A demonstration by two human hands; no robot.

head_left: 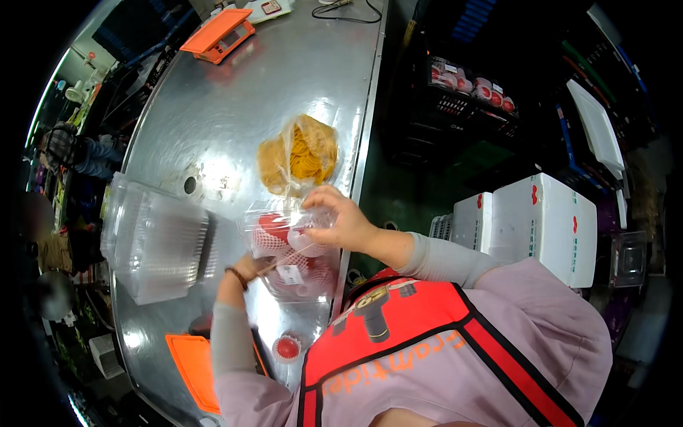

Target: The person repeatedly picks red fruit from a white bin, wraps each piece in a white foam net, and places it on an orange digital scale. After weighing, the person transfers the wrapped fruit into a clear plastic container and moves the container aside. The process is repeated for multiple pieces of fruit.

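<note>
My right hand [340, 217] is closed over the edge of a clear plastic box [267, 213], its thumb and fingers curled around the lid. Inside are red round fruits [273, 226] in foam nets. A thin tan band, which looks like a rubber band [288, 257], stretches across the box toward my left hand [247, 268]. That hand is closed at the box's left side, its fingertips partly hidden and blurred. Close to my body sits another clear box [313, 288] of netted fruit with a white label. Beyond my right hand lies a plastic bag of yellow rubber bands [309, 156].
Nested clear plastic boxes [160, 238] stand at the left on the metal table [284, 78]. One netted red fruit [287, 348] lies near an orange scale [192, 370]. Another orange scale [219, 35] is at the far end. White foam boxes [544, 220] and black crates [469, 107] stand right.
</note>
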